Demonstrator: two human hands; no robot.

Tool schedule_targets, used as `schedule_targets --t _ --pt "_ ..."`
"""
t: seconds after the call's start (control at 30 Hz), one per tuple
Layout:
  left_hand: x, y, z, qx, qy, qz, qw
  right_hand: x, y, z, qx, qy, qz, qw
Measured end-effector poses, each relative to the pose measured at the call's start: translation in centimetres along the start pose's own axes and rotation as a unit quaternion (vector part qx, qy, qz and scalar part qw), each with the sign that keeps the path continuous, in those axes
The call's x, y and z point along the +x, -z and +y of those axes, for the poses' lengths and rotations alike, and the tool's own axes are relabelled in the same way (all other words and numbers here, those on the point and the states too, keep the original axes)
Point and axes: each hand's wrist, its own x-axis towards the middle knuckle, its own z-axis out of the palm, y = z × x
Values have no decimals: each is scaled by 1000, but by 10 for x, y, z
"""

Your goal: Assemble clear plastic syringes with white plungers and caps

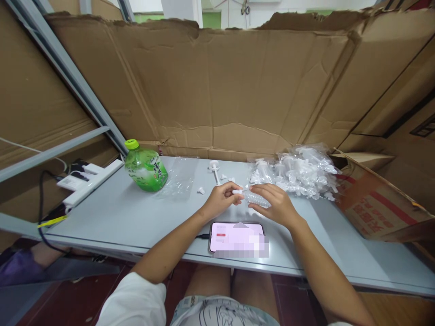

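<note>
Clear plastic syringe barrel [257, 198] is held just above the grey surface [136, 217], clamped in the right hand [277, 203]; small white cap [238, 192] is pinched in the left hand [220, 199] at its tip, aligned end-on. Bagged spares [299, 170] are kept within reach.

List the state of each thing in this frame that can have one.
Green plastic drink bottle: lying tilted on the table, cap on.
Smartphone: screen lit, face up, cable plugged in.
White power strip: plugs inserted.
Clear bags of white plastic syringes: piled, lying flat.
Clear syringe barrel: held in both hands.
Left hand: pinching the barrel's white tip.
Right hand: closed around the barrel.
</note>
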Motion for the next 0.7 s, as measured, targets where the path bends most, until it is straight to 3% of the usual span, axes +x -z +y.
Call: schedule_targets --t 0.2,0.33,0.5,0.6,0.7 --pt "2 0 -2 -68 35 -22 997 -2 -2 2 -85 49 -4 995" --pt "1 -1 -4 -48 25 -20 998 -1 -1 -1 -60 31 0 998" --pt "-2 -1 0 113 -82 2 990 -1 4 -3 101 -78 -11 992" --pt "-4 2 5 197 -153 -29 968 0 5 -2 200 -172 -49 963" --pt "-5 6 8 237 -205 -74 947 1 7 -1 316 -226 -96 916"
